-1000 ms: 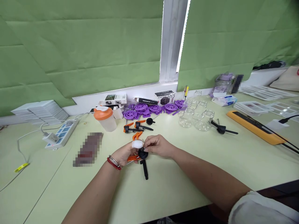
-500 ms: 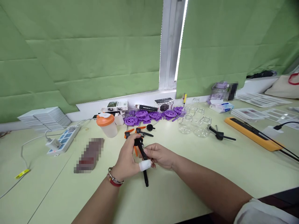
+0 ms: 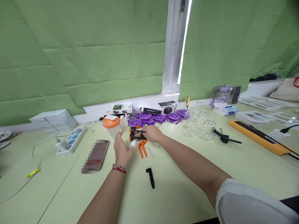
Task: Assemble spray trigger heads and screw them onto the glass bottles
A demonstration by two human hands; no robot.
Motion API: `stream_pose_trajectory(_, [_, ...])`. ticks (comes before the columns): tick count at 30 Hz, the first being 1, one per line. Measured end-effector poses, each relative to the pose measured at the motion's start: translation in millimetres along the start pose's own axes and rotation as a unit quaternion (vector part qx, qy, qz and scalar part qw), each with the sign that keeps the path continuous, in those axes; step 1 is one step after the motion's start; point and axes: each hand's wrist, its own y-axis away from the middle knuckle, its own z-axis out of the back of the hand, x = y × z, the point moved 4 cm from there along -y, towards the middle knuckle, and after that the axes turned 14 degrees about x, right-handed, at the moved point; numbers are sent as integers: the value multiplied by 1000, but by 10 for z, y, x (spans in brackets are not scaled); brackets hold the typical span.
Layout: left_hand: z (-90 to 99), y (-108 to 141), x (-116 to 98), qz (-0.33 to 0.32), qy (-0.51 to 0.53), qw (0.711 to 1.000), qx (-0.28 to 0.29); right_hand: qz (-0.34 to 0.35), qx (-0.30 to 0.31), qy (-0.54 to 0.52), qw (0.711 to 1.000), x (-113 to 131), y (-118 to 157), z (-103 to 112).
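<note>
My left hand (image 3: 122, 150) is just above the table with its fingers and bandaged thumb apart, holding nothing. It is beside the orange-lidded cup (image 3: 112, 127) and left of the black-and-orange parts (image 3: 134, 134). My right hand (image 3: 153, 133) reaches over the far end of those parts. Its fingers are closed together at the tips, and whatever is between them is hidden. Two bent orange pieces (image 3: 140, 150) and a thin metal screw (image 3: 150, 151) lie nearer to me. Closest to me, a black L-shaped arm piece (image 3: 150, 178) lies alone on the table.
Purple wheel-shaped parts (image 3: 159, 118) and small boxes line the wall. Glass jars (image 3: 205, 129), another black piece (image 3: 224, 137) and a yellow-orange bar (image 3: 259, 137) stand right. A phone (image 3: 95, 157), power strip (image 3: 71, 141) and white stack (image 3: 56, 120) lie left.
My hands have come apart. The black arm piece they held together now lies on the table. My right hand has moved forward to the parts, while my left has moved slightly aside and opened.
</note>
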Motion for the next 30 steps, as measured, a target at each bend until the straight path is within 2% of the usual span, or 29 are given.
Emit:
stream_pose_trajectory(5, [-50,-16,150,77,-21,996,26,-24,8,24,999,-45,-175,-179])
stream_pose_trajectory(11, [-142,-23,169,73,-26,994,76,-35,-11,18,999,-127,-161,-315])
stream_pose_trajectory(16, [-168,-18,167,95,-11,990,102,-48,-42,-3,998,-217,-81,-292])
stream_pose_trajectory(20, [-184,-17,182,108,1,988,114,-134,-122,-65,981,-462,3,-180])
stream_pose_trajectory(22, [-203,-16,191,107,2,987,120,-181,-142,-91,969,-627,29,-160])
stream_pose_trajectory(26, [-237,-10,201,101,3,988,121,-214,-106,-134,962,-866,13,-268])
stream_pose_trajectory(30, [-248,-2,205,103,15,987,122,-219,-88,-157,959,-939,8,-402])
